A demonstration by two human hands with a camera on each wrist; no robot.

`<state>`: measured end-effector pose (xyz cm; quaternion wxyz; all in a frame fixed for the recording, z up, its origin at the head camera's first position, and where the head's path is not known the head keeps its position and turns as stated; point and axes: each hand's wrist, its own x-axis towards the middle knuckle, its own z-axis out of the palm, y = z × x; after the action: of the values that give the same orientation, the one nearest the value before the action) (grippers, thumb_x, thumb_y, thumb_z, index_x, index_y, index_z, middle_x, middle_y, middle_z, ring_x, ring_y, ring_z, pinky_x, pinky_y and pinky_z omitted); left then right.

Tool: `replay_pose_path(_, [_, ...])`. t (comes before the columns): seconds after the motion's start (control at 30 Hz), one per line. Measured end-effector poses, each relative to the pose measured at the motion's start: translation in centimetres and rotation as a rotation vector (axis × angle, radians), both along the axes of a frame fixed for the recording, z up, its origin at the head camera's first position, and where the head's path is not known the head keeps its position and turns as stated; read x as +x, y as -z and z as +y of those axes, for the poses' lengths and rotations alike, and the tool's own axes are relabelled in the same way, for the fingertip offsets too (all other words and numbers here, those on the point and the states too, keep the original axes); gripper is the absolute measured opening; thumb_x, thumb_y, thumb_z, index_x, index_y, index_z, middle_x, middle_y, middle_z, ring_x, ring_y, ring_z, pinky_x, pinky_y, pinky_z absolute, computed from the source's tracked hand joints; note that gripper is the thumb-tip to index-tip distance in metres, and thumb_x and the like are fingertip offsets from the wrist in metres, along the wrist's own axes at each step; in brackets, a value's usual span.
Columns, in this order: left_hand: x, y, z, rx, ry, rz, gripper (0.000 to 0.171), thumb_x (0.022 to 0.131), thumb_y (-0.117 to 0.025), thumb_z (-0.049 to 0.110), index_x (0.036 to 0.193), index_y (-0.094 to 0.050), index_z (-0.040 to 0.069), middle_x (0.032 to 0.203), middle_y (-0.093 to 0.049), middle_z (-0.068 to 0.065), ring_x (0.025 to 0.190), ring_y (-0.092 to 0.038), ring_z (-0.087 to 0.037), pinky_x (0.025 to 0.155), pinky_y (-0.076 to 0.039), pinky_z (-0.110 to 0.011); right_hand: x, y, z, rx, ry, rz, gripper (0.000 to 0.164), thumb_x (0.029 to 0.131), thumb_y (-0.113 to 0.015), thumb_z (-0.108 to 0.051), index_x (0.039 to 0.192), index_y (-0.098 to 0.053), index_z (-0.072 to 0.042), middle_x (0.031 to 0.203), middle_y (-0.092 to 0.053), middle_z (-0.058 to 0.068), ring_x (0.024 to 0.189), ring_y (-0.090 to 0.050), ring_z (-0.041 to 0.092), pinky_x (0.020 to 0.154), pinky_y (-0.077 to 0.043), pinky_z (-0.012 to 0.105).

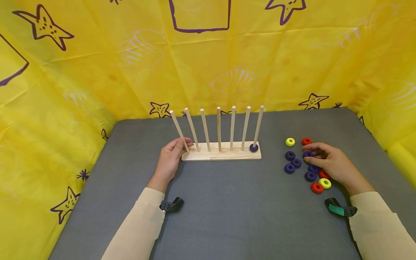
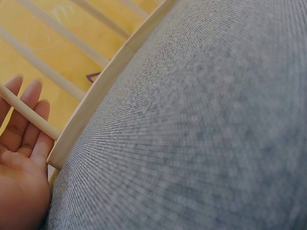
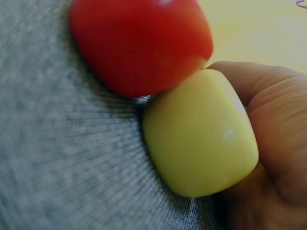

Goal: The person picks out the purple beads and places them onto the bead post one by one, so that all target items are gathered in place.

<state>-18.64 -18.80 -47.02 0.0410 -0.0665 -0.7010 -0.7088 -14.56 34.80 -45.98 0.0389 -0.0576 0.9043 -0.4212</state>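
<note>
A wooden stand [image 1: 224, 155] with a row of several upright pegs lies across the middle of the table. One purple ring [image 1: 254, 148] sits at the foot of its rightmost peg. My left hand [image 1: 172, 155] holds the leftmost peg [image 1: 176, 124] low down, thumb in front and fingers reaching behind. In the left wrist view, loosely bent fingers [image 2: 29, 108] show behind that peg. Over on the right, my right hand [image 1: 333, 162] pinches a purple ring [image 1: 308, 154] between thumb and fingers, among the loose rings. The right wrist view hides that ring behind a yellow ring [image 3: 199, 136].
Several loose purple rings lie around the right hand, including one purple ring [image 1: 289, 168] on the left side. Red rings such as the near red ring [image 1: 316, 187] and yellow rings [image 1: 290, 142] lie there too. A yellow printed cloth [image 1: 195, 72] hangs behind the grey table [image 1: 227, 216].
</note>
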Motion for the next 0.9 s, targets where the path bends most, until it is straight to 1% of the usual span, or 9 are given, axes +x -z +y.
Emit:
replay_pose_path(0.13, [-0.05, 0.08, -0.01, 0.001, 0.0, 0.004, 0.042, 0.116, -0.058, 0.028, 0.13, -0.071, -0.009, 0.121, -0.075, -0.02, 0.122, -0.07, -0.035, 0.108, -0.053, -0.04, -0.08, 0.12, 0.05, 0.012, -0.001, 0.0, 0.04, 0.106, -0.078, -0.02, 0.141, -0.067, -0.004, 0.134, -0.067, 0.021, 0.099, -0.059, 0.013, 0.077, -0.051, 0.019])
replay_pose_path(0.23, [-0.09, 0.15, -0.03, -0.003, -0.003, 0.003, 0.042, 0.116, -0.058, 0.029, 0.13, -0.071, -0.008, 0.12, -0.075, -0.019, 0.122, -0.07, -0.035, 0.108, -0.053, -0.04, -0.04, 0.09, 0.02, 0.017, 0.004, 0.015, 0.04, 0.105, -0.078, -0.021, 0.14, -0.068, -0.004, 0.132, -0.067, 0.022, 0.098, -0.059, 0.013, 0.076, -0.051, 0.019])
replay_pose_path(0.37, [-0.09, 0.13, -0.06, -0.008, -0.004, -0.006, 0.042, 0.116, -0.059, 0.03, 0.13, -0.071, -0.008, 0.121, -0.075, -0.018, 0.122, -0.07, -0.034, 0.108, -0.053, -0.039, 0.14, -0.15, -0.17, 0.012, 0.025, 0.04, 0.038, 0.106, -0.078, -0.024, 0.138, -0.069, -0.005, 0.127, -0.068, 0.017, 0.096, -0.06, 0.015, 0.075, -0.051, 0.019])
replay_pose_path(0.53, [-0.04, 0.0, -0.12, -0.002, -0.005, -0.011, 0.043, 0.115, -0.059, 0.03, 0.13, -0.071, -0.008, 0.122, -0.074, -0.023, 0.122, -0.07, -0.032, 0.108, -0.053, -0.04, 0.32, -0.53, -0.36, -0.008, 0.049, 0.078, 0.039, 0.106, -0.077, -0.029, 0.138, -0.069, -0.007, 0.126, -0.068, 0.008, 0.096, -0.06, 0.015, 0.076, -0.048, 0.018])
replay_pose_path(0.63, [-0.01, -0.01, -0.18, -0.003, -0.008, -0.016, 0.043, 0.115, -0.059, 0.031, 0.131, -0.071, -0.007, 0.123, -0.074, -0.024, 0.122, -0.07, -0.031, 0.108, -0.053, -0.039, 0.33, -0.64, -0.42, -0.011, 0.059, 0.088, 0.039, 0.106, -0.077, -0.03, 0.138, -0.07, -0.008, 0.125, -0.069, 0.009, 0.093, -0.061, 0.015, 0.075, -0.047, 0.019])
replay_pose_path(0.8, [-0.02, 0.07, -0.18, -0.01, -0.003, -0.021, 0.043, 0.116, -0.059, 0.031, 0.131, -0.071, -0.007, 0.125, -0.073, -0.023, 0.122, -0.07, -0.029, 0.108, -0.052, -0.039, 0.25, -0.61, -0.5, -0.002, 0.073, 0.1, 0.038, 0.105, -0.078, -0.026, 0.137, -0.071, -0.006, 0.124, -0.069, 0.016, 0.091, -0.061, 0.012, 0.073, -0.048, 0.018])
replay_pose_path(0.83, [-0.04, 0.09, -0.17, -0.011, -0.003, -0.022, 0.043, 0.116, -0.059, 0.031, 0.131, -0.071, -0.007, 0.125, -0.073, -0.023, 0.122, -0.07, -0.029, 0.108, -0.052, -0.039, 0.23, -0.59, -0.51, -0.003, 0.077, 0.105, 0.038, 0.105, -0.079, -0.024, 0.137, -0.071, -0.005, 0.123, -0.069, 0.016, 0.09, -0.061, 0.012, 0.073, -0.049, 0.018])
replay_pose_path(0.9, [-0.06, 0.12, -0.13, -0.012, -0.002, -0.023, 0.043, 0.116, -0.058, 0.031, 0.131, -0.071, -0.007, 0.126, -0.073, -0.024, 0.121, -0.07, -0.028, 0.108, -0.052, -0.039, 0.26, -0.6, -0.53, -0.011, 0.085, 0.116, 0.038, 0.104, -0.08, -0.021, 0.136, -0.071, -0.003, 0.119, -0.07, 0.011, 0.088, -0.062, 0.012, 0.07, -0.05, 0.019])
